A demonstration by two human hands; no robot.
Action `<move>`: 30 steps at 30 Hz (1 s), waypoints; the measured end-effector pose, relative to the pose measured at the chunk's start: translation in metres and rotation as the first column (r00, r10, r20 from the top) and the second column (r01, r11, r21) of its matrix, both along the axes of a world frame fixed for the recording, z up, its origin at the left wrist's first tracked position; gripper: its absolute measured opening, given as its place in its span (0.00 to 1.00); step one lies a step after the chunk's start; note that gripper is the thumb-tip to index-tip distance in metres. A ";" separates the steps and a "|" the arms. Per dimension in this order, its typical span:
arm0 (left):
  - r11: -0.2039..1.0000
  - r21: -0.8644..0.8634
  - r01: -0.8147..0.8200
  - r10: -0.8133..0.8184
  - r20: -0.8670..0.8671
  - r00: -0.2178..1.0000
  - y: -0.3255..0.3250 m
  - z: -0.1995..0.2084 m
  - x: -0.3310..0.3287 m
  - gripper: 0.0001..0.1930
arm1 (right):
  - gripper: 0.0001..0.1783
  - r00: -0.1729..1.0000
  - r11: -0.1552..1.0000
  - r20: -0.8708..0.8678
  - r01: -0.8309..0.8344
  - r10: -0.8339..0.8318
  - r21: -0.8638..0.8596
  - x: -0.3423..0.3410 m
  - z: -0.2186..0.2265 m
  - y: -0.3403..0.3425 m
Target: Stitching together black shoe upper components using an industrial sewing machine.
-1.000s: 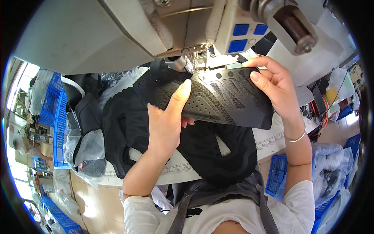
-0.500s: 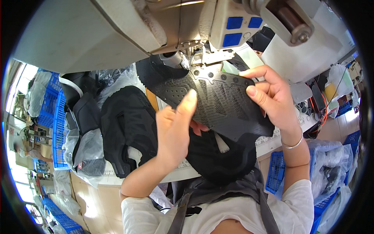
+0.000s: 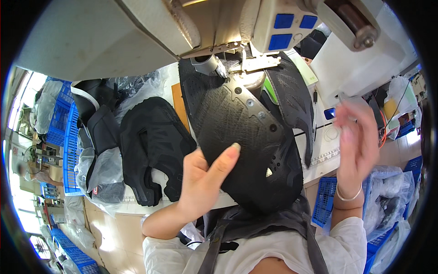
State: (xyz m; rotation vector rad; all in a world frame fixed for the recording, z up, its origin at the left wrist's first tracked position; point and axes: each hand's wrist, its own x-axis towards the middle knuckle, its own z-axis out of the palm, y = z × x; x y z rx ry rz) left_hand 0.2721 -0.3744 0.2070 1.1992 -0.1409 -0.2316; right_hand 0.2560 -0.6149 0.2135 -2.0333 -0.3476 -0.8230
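Note:
A black textured shoe upper [image 3: 221, 116] lies under the needle area of a sewing machine [image 3: 102, 39], with a row of eyelets along its right edge. My left hand [image 3: 200, 185] grips its near left side, thumb on top and the other fingers hidden beneath. Raised off the work at the right is my right hand [image 3: 358, 141], blurred, fingers loosely bent and apart, with nothing seen in it. Another dark flap of the upper [image 3: 294, 91] spreads right of the needle area. Beside my left hand rests a stack of black shoe uppers [image 3: 155, 141].
Blue control buttons [image 3: 279, 41] sit on the machine head. A pen [image 3: 315, 94] lies on the white table [image 3: 326, 153] at the right. Blue crates [image 3: 70, 153] with plastic-wrapped pieces stand to the left, and another blue crate [image 3: 325, 196] stands low right.
My right hand has let go of the upper's eyelet edge and moved right. The upper has turned and swung nearer to me, its right flap now spread out. My left hand still grips it.

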 end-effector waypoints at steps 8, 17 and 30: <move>0.994 -0.031 -0.104 0.102 -0.035 0.994 0.022 0.004 0.007 0.11 | 0.26 0.671 0.547 -0.240 -0.290 0.701 0.786 0.027 -0.041 0.018; 0.916 0.245 -0.317 0.285 0.158 0.946 0.027 0.006 0.014 0.10 | 0.16 0.840 0.570 -0.235 -0.104 0.490 0.815 0.010 -0.021 0.024; 0.918 0.229 -0.325 0.294 0.160 0.943 0.031 0.004 0.034 0.10 | 0.17 0.830 0.592 -0.291 -0.057 0.476 0.804 0.028 -0.021 0.026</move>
